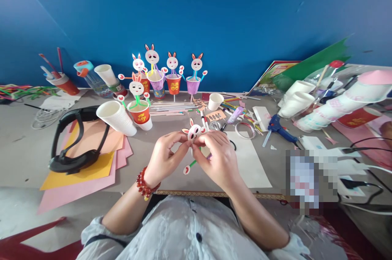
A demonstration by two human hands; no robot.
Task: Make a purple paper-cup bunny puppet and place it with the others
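Observation:
Between my hands, over the front of the table, is a paper rabbit puppet (193,132) with a round white face and pointed ears. My left hand (169,152) pinches it near the lower left of the face. The thumb and fingers of my right hand (216,154) close on it from the right. A green straw arm (192,163) ends in a white paw (186,169) with a red heart, poking out below my fingers. My right hand hides most of the puppet's body. Under that hand lies a white paper sheet (252,166).
Several finished rabbit cups (174,82) stand along the blue wall. To the left are stacked paper cups (114,117) and a black headset (78,139) on coloured paper. A blue glue gun (280,129), a tape roll (245,130) and a power strip (346,166) lie to the right.

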